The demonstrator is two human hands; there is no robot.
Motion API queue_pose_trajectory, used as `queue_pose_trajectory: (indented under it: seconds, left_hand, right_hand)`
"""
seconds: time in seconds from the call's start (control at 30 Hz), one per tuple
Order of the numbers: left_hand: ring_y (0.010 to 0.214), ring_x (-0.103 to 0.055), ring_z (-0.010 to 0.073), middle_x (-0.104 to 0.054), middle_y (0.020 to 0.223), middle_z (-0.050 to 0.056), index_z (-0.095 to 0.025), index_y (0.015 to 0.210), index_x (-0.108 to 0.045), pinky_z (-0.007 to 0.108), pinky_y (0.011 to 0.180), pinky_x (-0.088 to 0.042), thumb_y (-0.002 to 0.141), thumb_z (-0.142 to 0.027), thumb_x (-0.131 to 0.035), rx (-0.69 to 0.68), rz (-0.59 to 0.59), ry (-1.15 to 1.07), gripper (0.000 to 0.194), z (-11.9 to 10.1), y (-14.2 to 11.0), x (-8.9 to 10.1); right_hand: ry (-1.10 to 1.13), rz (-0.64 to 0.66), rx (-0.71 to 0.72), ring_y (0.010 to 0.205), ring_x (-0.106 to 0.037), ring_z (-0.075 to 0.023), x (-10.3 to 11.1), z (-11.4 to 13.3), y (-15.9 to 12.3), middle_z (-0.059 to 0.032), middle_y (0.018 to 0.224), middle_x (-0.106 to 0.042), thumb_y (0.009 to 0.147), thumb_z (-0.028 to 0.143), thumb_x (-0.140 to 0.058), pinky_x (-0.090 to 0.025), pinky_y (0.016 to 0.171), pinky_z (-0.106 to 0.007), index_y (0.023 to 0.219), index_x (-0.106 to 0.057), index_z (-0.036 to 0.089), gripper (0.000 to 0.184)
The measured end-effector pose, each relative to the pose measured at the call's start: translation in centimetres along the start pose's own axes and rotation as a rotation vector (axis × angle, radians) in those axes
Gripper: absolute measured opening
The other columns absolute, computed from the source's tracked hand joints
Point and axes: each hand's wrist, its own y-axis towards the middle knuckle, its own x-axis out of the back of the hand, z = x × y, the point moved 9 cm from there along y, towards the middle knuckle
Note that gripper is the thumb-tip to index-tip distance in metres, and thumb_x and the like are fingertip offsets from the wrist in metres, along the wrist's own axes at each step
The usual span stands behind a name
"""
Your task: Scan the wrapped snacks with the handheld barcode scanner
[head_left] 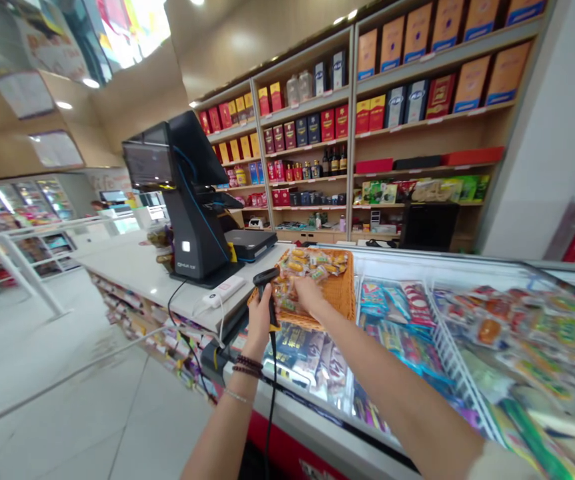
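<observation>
My left hand (261, 319) is wrapped round the handle of a black barcode scanner (266, 280) with a yellow trim, its cable hanging down past my wrist. The scanner's head points toward an orange woven basket (343, 293) of small wrapped snack packets (312, 263) that rests on the glass lid of a freezer. My right hand (306, 293) reaches into the basket's near side with fingers curled on a clear snack packet (285, 293). Beaded bracelets sit on my left wrist.
A black checkout terminal (187, 193) with a screen stands on the white counter (137, 267) to the left, a white device (223, 291) beside it. The chest freezer (447, 333) with ice creams spreads right. Shelves of boxed goods and bottles (367, 120) line the back wall.
</observation>
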Motion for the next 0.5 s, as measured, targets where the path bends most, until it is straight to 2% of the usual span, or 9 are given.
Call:
queue_pose_trajectory:
  seconds: [0.07, 0.13, 0.2, 0.27, 0.37, 0.5]
  left_hand:
    - [0.042, -0.046, 0.0118, -0.054, 0.054, -0.003, -0.023, 0.073, -0.060, 0.025, 0.040, -0.037, 0.069, -0.088, -0.088, 0.004, 0.006, -0.002, 0.070, 0.3, -0.4, -1.2]
    - [0.043, -0.046, 0.0113, -0.055, 0.056, -0.004, -0.023, 0.073, -0.059, 0.025, 0.041, -0.036, 0.070, -0.086, -0.089, 0.002, 0.029, -0.014, 0.070, 0.4, -1.0, -2.7]
    - [0.044, -0.047, 0.0107, -0.055, 0.057, -0.004, -0.024, 0.075, -0.058, 0.024, 0.042, -0.036, 0.066, -0.087, -0.091, -0.006, 0.073, -0.036, 0.072, 0.2, -1.7, -4.6]
    - [0.045, -0.048, 0.0101, -0.055, 0.058, -0.005, -0.023, 0.076, -0.057, 0.023, 0.042, -0.036, 0.060, -0.087, -0.094, -0.002, 0.134, -0.060, 0.075, 0.1, -2.7, -6.7]
    - [0.046, -0.050, 0.0095, -0.058, 0.063, -0.005, -0.023, 0.078, -0.058, 0.023, 0.043, -0.037, 0.056, -0.087, -0.096, 0.032, 0.257, -0.084, 0.078, 0.2, -4.6, -10.3]
    - [0.047, -0.051, 0.0086, -0.061, 0.066, -0.003, -0.021, 0.078, -0.059, 0.023, 0.044, -0.036, 0.062, -0.083, -0.095, 0.075, 0.464, -0.066, 0.073, 1.6, -7.4, -15.3]
  right_hand:
    - [0.073, -0.021, -0.107, 0.102, -0.081, -0.0420, 1.6, -2.8, -0.3, -0.0170, 0.080, -0.083, 0.074, 0.011, -0.088, -0.061, 0.101, -0.052, 0.065, -0.072, 0.024, 0.022]
    - [0.139, -0.024, -0.149, 0.098, -0.081, -0.0386, 3.5, -4.7, -0.6, -0.0124, 0.073, -0.081, 0.069, 0.013, -0.091, -0.062, 0.101, -0.050, 0.059, -0.067, 0.026, 0.029]
    - [0.267, -0.028, -0.170, 0.092, -0.082, -0.0332, 5.7, -6.2, -0.9, -0.0074, 0.075, -0.081, 0.070, 0.021, -0.092, -0.064, 0.097, -0.047, 0.066, -0.072, 0.027, 0.021]
    - [0.505, -0.054, -0.221, 0.087, -0.082, -0.0286, 8.1, -7.9, -1.8, -0.0041, 0.080, -0.083, 0.070, 0.028, -0.092, -0.066, 0.091, -0.044, 0.079, -0.077, 0.026, 0.018]
    - [0.875, -0.110, -0.318, 0.083, -0.081, -0.0256, 11.4, -11.1, -4.7, -0.0019, 0.084, -0.083, 0.066, 0.032, -0.095, -0.067, 0.085, -0.042, 0.098, -0.079, 0.026, 0.037]
    - [1.013, -0.280, -0.471, 0.081, -0.082, -0.0256, 15.8, -15.7, -10.1, -0.0005, 0.084, -0.083, 0.061, 0.029, -0.098, -0.068, 0.080, -0.040, 0.104, -0.076, 0.028, 0.048]
